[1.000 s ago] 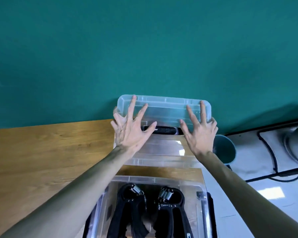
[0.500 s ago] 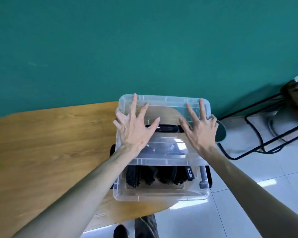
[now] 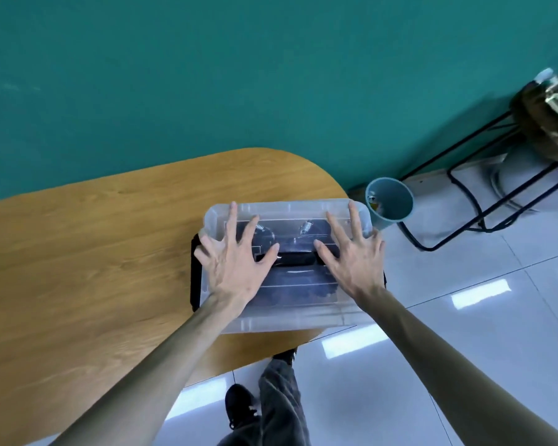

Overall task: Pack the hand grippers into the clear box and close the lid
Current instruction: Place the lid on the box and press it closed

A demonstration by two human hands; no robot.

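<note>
**Clear lid pressed down over the packed box**

Clear plastic is pressed under both hands. The left hand (image 3: pixel 236 268) is laid flat with its fingers spread wide on the left half of the lid (image 3: pixel 290 209), and the right hand (image 3: pixel 351 259) is spread in the same way on the right half; nothing is pinched or gripped by either. The lid is seen lying over the clear box (image 3: pixel 284 323), and through it the hand grippers (image 3: pixel 284 239) can be made out inside, their dark handles and metal springs blurred by the plastic. A black handle (image 3: pixel 295 257) sits on the lid between the two thumbs.

The closing step is judged to be in hand, with packing apparently done. Whether the lid is fully seated cannot be told. An even downward press along the edges is called for next, and the black side latches (image 3: pixel 194 272), if such they are, may need to be snapped up.

The box is set near the rounded end of a wooden desk (image 3: pixel 94 252), partly overhanging it. Beyond are a teal wall (image 3: pixel 239 75), a teal bin (image 3: pixel 390 204), a black wire stand (image 3: pixel 484 194) and a glossy tiled floor (image 3: pixel 480 317).
</note>
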